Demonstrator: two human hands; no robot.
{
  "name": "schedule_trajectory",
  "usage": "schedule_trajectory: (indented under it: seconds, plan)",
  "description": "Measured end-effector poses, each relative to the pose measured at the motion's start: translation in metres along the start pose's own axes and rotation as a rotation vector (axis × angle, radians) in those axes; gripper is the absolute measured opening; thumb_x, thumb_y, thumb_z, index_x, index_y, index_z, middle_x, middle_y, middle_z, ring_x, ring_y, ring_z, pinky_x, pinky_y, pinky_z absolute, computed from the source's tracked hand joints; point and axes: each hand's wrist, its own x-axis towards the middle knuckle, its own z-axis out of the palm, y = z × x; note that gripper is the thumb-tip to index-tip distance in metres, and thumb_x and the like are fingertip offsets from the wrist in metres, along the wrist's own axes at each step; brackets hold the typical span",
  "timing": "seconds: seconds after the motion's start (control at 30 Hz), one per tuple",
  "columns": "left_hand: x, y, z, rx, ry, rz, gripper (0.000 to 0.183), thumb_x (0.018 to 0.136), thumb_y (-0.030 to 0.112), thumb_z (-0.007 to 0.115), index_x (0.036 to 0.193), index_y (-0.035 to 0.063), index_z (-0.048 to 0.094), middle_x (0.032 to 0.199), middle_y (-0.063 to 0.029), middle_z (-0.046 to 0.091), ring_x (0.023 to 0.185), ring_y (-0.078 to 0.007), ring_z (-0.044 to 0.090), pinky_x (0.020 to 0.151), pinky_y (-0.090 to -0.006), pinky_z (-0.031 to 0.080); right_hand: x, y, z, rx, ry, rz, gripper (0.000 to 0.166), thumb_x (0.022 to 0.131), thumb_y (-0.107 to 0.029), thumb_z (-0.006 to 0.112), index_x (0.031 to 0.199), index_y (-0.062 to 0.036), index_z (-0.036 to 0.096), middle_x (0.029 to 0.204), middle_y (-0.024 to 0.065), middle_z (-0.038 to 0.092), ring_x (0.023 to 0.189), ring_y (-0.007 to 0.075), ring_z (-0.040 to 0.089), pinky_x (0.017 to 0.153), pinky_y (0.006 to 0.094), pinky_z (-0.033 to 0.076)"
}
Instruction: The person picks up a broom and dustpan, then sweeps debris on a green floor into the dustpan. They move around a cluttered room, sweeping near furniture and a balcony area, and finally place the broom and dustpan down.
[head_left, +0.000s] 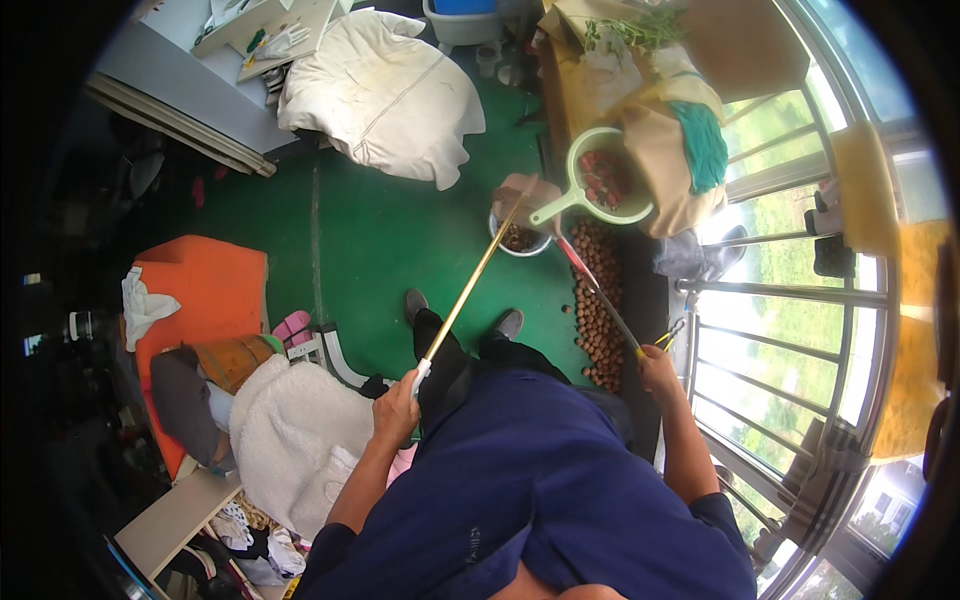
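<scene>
My left hand (396, 409) is closed around the white grip of a gold-coloured pole (469, 287). The pole reaches forward to a pinkish flat head (517, 196), blurred, which looks like a dustpan. Below this head stands a pale-rimmed bucket (525, 244) with brown contents, partly covered. My right hand (660, 373) grips a grey stick (615, 319) with a red lower section. Its far end comes close to the bucket's right side; whether it touches is unclear. Round brown nuts, apparently walnuts (598, 315), lie in a long heap on the green floor beneath the stick.
A light green handled colander (574, 161) holds red pieces at the bucket's upper right. White cloth (382, 90) drapes something ahead. An orange chair (210, 289) and fleece blanket (300, 427) lie to the left. Barred windows (772, 330) run along the right.
</scene>
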Motion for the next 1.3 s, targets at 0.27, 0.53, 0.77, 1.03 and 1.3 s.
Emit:
schedule_trajectory:
  seconds: [0.27,0.53,0.77,1.03,1.3]
  plan:
    - [-0.005,0.002,-0.005,-0.051,0.006,-0.043,0.056,0.074,0.002,0.060,0.129,0.0123,0.051,0.096,-0.0174,0.066,0.083,-0.0383,0.065,0.071,-0.0485,0.052,-0.002,0.014,0.000,0.098,-0.012,0.007,0.032,0.091,-0.010,0.050,0.120,-0.0006,0.059,0.064,0.0010,0.050,0.043,0.0095,0.042,0.037,0.0247,0.032]
    - [-0.001,0.014,-0.014,-0.108,-0.004,-0.043,0.055,0.075,0.000,0.059,0.128,0.0123,0.051,0.101,-0.0185,0.067,0.088,-0.0387,0.065,0.075,-0.0477,0.052,-0.002,0.017,0.000,0.036,-0.010,-0.061,0.018,0.091,-0.010,0.047,0.100,-0.0021,0.060,0.060,-0.0003,0.046,0.041,0.0088,0.040,0.036,0.0249,0.030]
    - [0.011,0.018,-0.012,-0.168,-0.034,-0.143,0.054,0.076,0.000,0.058,0.127,0.0143,0.052,0.100,-0.0194,0.067,0.087,-0.0393,0.065,0.075,-0.0474,0.052,-0.019,0.010,-0.006,0.100,-0.014,-0.107,0.020,0.091,-0.021,0.056,0.087,-0.0022,0.064,0.067,0.0059,0.062,0.051,0.0135,0.053,0.044,0.0274,0.039]
    - [0.010,0.020,-0.021,-0.158,-0.014,-0.101,0.052,0.077,0.000,0.058,0.126,0.0136,0.053,0.095,-0.0206,0.067,0.087,-0.0403,0.065,0.074,-0.0464,0.052,-0.010,0.011,-0.007,0.089,0.009,-0.046,0.018,0.091,-0.009,0.046,0.100,-0.0028,0.060,0.060,-0.0009,0.045,0.041,0.0075,0.038,0.035,0.0236,0.028]
    - [0.003,0.011,-0.022,-0.342,-0.070,-0.308,0.053,0.075,0.001,0.056,0.126,0.0127,0.053,0.092,-0.0209,0.067,0.086,-0.0409,0.065,0.074,-0.0464,0.051,0.012,0.025,-0.021,0.052,0.038,-0.022,0.030,0.090,-0.009,0.046,0.117,-0.0008,0.058,0.063,-0.0001,0.048,0.042,0.0078,0.039,0.036,0.0238,0.029]
